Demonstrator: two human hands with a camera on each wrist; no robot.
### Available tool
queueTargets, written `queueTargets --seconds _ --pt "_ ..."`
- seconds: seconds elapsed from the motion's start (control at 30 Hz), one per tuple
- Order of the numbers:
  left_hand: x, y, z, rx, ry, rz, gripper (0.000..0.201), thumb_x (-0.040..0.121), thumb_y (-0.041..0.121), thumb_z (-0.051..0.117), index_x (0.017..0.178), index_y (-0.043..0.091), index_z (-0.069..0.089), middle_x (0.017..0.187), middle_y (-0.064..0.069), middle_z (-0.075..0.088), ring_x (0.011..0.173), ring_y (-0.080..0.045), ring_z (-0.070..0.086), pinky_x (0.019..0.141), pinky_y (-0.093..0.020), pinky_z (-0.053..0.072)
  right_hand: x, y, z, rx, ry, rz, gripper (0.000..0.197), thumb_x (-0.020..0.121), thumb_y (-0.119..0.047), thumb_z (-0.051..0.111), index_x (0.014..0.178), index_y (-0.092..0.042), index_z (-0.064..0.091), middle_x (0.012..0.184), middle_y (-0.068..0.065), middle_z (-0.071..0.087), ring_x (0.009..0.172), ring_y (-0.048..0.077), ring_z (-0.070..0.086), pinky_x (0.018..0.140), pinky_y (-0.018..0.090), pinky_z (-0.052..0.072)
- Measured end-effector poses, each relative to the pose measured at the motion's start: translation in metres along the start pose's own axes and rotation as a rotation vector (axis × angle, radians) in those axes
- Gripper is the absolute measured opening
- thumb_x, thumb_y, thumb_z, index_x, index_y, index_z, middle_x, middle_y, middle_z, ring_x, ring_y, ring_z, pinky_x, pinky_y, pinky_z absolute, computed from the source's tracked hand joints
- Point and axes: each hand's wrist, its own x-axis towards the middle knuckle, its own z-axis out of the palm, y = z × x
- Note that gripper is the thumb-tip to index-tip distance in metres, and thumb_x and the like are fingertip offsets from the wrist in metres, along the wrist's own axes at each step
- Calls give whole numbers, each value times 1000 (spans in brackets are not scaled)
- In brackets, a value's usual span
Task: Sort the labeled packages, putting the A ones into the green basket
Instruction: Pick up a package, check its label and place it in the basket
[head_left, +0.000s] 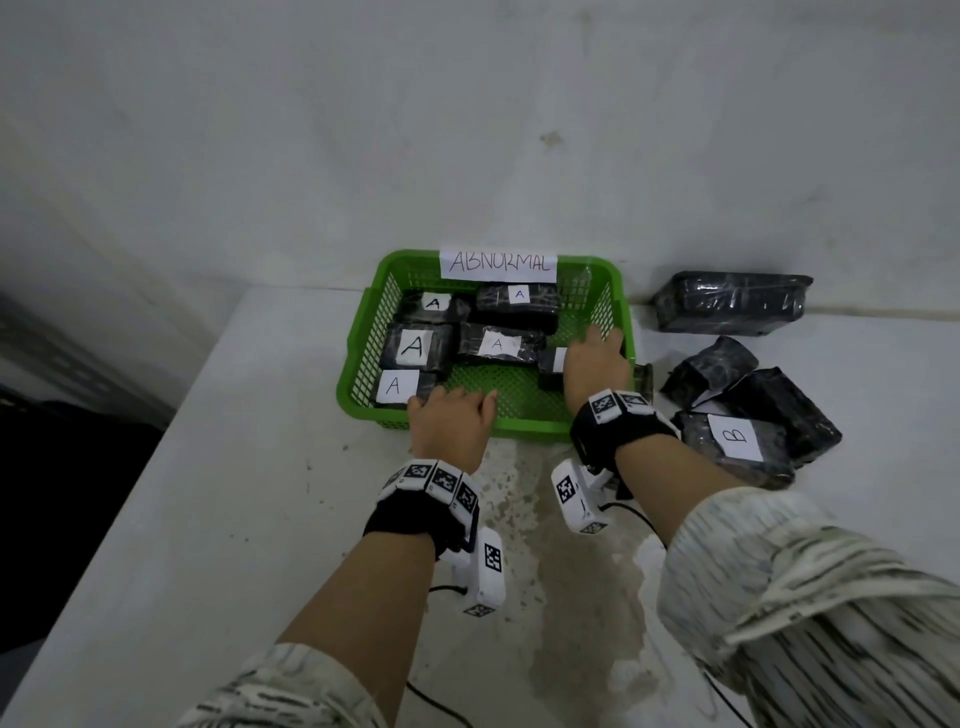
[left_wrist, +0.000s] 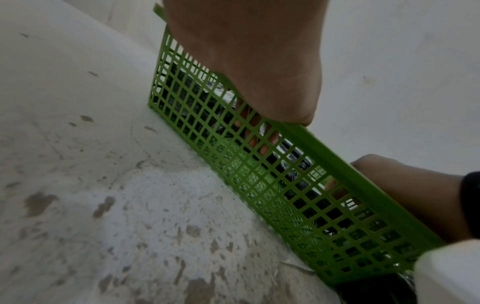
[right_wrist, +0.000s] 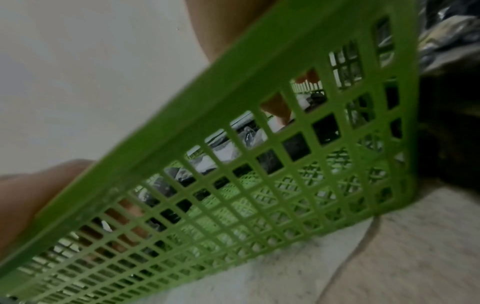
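The green basket (head_left: 524, 427) marked ABNORMAL stands against the wall and holds several black packages with white A labels (head_left: 415, 345). My left hand (head_left: 452, 421) lies over the basket's near-left rim (left_wrist: 337, 156). Its fingers (left_wrist: 259, 135) hang down inside the wall beside the front-left A package (head_left: 396, 385), and what they touch is hidden. My right hand (head_left: 595, 364) reaches into the right side and rests with spread fingers on a black package (head_left: 549, 371), covering its label. Through the mesh (right_wrist: 259, 185) I see those fingers (right_wrist: 275, 107) on the wrap.
On the table to the right of the basket lie a black package marked B (head_left: 737, 436), two black packages with no label showing (head_left: 709, 371), and a larger wrapped one (head_left: 732, 309) by the wall. The table's left edge (head_left: 156, 441) runs diagonally. The near surface is stained.
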Motion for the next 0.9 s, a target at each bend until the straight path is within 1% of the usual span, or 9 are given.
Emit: queueTargets --seconds 0.1,0.2,0.3,0.4,0.5,0.6,0.7,0.8,0.9 --pt "1 -1 0 6 -17 0 49 100 42 22 106 19 64 105 -2 65 104 -24 52 88 -38 32 1 1 1 25 27 -40 25 93 2 42 115 2 55 125 17 45 105 33 56 72 38 50" --pt "1 0 -1 17 -24 2 49 100 42 21 107 20 64 106 -1 65 104 -23 52 88 -39 32 3 4 -1 28 -8 -82 26 94 1 42 116 2 55 117 16 53 99 33 64 75 41 51" --pt "0 0 -1 14 -24 -1 50 100 43 20 106 19 64 106 -2 65 105 -23 52 90 -39 32 5 7 -2 10 -58 -111 27 96 -1 40 117 3 58 118 16 52 101 33 63 79 40 50" --pt "0 1 -2 18 -37 -1 50 100 43 20 108 19 64 109 -2 64 106 -23 52 91 -39 32 11 8 -1 36 -148 -124 32 97 -2 37 125 5 54 131 19 45 106 34 61 84 40 48" --pt "2 0 -6 19 -88 7 51 100 43 18 112 19 62 114 -4 63 111 -24 51 94 -42 32 14 10 1 67 -240 -165 34 97 -1 35 126 7 52 141 24 34 104 36 61 85 40 49" --pt "6 0 -11 -8 -191 4 51 100 43 16 121 20 57 124 -7 58 118 -26 47 100 -45 29 15 12 -4 167 -245 -163 32 98 -4 38 123 6 54 133 25 44 106 37 61 87 39 48" --pt "8 4 -14 -83 -230 -44 46 99 43 22 121 19 54 126 -8 55 118 -27 48 103 -48 27 11 19 -12 332 -152 -137 30 95 -4 44 121 2 56 127 20 51 110 36 57 90 39 47" --pt "7 19 -16 -156 -199 -66 39 99 41 28 116 20 55 122 -6 55 114 -26 50 103 -49 26 -1 36 -14 584 75 -165 34 92 -5 47 124 -10 57 126 14 50 109 33 55 89 39 47" --pt "1 48 -16 -203 -207 -15 38 99 41 29 117 20 55 122 -6 54 116 -26 49 104 -51 24 -12 63 -13 678 291 -156 30 90 -7 51 117 -12 60 120 13 52 111 28 51 84 36 45"
